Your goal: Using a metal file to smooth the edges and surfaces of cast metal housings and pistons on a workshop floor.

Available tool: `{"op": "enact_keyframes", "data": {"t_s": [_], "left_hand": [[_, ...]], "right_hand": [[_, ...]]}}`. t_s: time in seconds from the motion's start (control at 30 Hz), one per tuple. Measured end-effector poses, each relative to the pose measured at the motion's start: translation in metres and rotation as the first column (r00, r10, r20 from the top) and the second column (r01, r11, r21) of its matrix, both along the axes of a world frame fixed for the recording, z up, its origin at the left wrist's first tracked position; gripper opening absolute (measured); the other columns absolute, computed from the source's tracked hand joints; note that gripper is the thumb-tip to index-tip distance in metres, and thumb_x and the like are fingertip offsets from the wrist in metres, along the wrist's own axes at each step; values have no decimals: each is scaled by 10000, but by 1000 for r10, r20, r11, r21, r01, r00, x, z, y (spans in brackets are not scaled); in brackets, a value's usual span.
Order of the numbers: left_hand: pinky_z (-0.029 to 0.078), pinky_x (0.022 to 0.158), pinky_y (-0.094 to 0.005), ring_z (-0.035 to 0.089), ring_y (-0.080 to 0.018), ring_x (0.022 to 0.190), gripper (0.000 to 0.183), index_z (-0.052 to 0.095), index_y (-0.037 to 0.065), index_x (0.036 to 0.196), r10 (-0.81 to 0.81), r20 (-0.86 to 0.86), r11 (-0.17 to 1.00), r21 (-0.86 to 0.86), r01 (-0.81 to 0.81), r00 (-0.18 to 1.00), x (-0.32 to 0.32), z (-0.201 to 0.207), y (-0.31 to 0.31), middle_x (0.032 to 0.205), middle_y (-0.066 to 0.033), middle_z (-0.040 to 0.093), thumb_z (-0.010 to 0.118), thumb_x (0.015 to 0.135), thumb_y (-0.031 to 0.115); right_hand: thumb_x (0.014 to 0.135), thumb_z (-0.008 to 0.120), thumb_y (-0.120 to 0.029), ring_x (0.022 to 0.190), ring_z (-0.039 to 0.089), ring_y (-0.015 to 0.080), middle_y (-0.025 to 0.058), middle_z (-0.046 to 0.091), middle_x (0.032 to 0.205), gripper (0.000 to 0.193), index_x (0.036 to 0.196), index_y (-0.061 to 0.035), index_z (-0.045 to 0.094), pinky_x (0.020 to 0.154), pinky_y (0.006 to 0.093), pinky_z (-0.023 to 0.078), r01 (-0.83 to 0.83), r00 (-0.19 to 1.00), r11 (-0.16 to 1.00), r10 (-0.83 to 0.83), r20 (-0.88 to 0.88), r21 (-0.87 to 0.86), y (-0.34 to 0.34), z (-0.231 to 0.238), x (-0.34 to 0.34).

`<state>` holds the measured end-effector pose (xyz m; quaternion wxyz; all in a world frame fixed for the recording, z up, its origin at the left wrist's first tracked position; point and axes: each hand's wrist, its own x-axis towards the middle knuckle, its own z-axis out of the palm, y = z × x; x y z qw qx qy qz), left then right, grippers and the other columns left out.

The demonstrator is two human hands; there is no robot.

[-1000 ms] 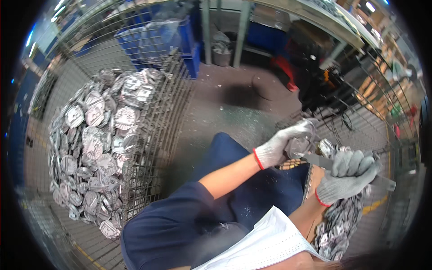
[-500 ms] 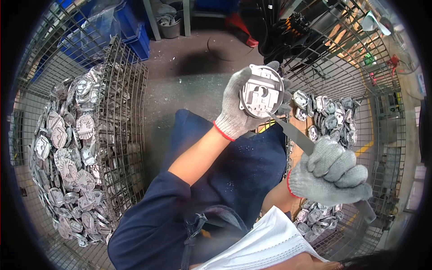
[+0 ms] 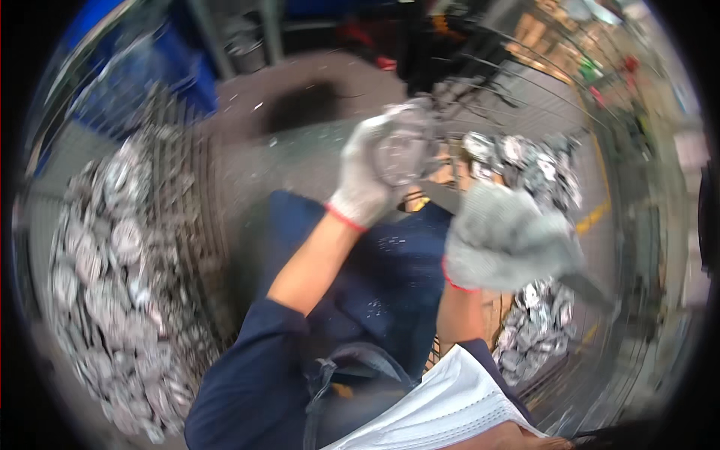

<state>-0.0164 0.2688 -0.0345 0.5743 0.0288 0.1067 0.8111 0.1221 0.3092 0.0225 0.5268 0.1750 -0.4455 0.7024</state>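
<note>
My left hand, in a grey knit glove with a red cuff, is closed around the edge of a round silver metal casting. Motion smears the casting, so its ribs and recesses are faint. To the right and a little lower, my right hand, gloved alike, is wrapped round a flat grey metal file. One end of the file sticks out past the little-finger side of that hand. Its other end points toward the casting, but blur hides whether the two touch.
On the left stands a wire mesh basket heaped with similar castings. More castings lie in a wire basket at right. Blue bins and a bucket stand at the back. A dark blue cloth covers my lap.
The view has shifted and blurred. My right hand has moved left and up, closer to the casting, with the file still in it. My left hand still holds the casting.
</note>
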Motion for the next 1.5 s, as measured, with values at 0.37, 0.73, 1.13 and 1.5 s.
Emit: {"op": "enact_keyframes", "data": {"t_s": [0.37,0.73,1.13,1.5], "left_hand": [[410,1184,-478,514,-285,1409,692,465,45,1520,170,-679,899,-190,-394,715,22,4,9,1532,-138,547,565,980,465],[482,1156,-529,562,-366,1350,733,447,70,1490,301,-742,910,35,-413,599,24,-9,7,1533,-188,501,791,846,126],[565,958,-502,677,-285,1154,626,668,43,1305,-43,-172,998,-54,35,984,18,11,11,1292,-144,702,560,947,546],[568,978,-624,691,-461,1134,659,580,17,1414,-228,182,943,285,170,957,17,21,8,1312,-293,654,564,955,491]], "right_hand": [[1110,527,-386,417,344,109,-17,377,596,411,807,-136,406,358,281,222,344,933,772,-347,100,-534,9,56,14],[1107,515,-181,593,509,69,-37,525,698,184,954,-84,548,483,247,378,152,971,751,-234,-44,-642,-8,24,20],[1051,445,-375,675,573,213,60,579,775,331,965,-80,567,657,356,488,463,880,852,-475,-14,245,-9,25,56],[1103,219,-631,444,433,159,12,449,608,631,734,-163,424,411,315,367,197,979,970,-203,28,141,1,41,57]]}}
